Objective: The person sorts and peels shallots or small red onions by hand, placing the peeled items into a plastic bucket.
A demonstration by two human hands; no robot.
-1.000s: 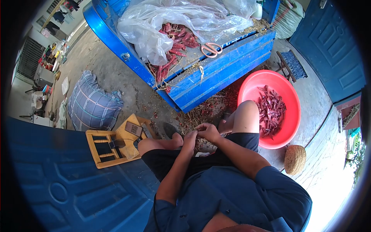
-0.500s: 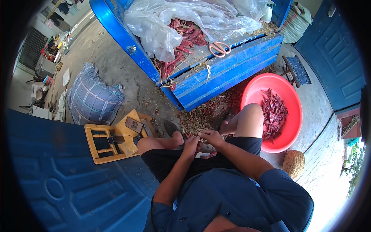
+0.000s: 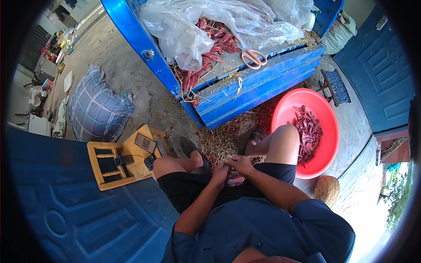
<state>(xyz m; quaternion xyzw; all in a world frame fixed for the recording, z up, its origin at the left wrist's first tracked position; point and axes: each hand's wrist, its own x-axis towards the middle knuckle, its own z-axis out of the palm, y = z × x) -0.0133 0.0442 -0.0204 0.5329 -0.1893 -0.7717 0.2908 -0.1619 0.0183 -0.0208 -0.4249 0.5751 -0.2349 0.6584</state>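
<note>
My left hand (image 3: 221, 172) and my right hand (image 3: 240, 164) meet over my lap, fingers pinched together at the tips. Whatever they hold is too small and covered to make out. A bit of something red and white (image 3: 237, 180) shows just beneath them, partly hidden by the hands. To the right of my knee stands a pink-red plastic basin (image 3: 326, 151) with a heap of dried red chilies (image 3: 309, 133) in it. More dried chilies (image 3: 219, 39) lie on the blue cart bed (image 3: 258, 94) ahead, partly under clear plastic sheeting (image 3: 184, 26).
Pink-handled scissors (image 3: 254, 59) lie at the cart's edge. Stem litter (image 3: 219, 142) covers the floor by my feet. On the left are a yellow wooden chair (image 3: 131, 155) bearing a phone (image 3: 145, 143), and a plaid bundle (image 3: 101, 107). A woven stool (image 3: 337, 87) stands beyond the basin.
The view has shifted slightly, so the cart and basin sit a little lower in it. Both hands stay joined over the lap, with only a small change in finger position.
</note>
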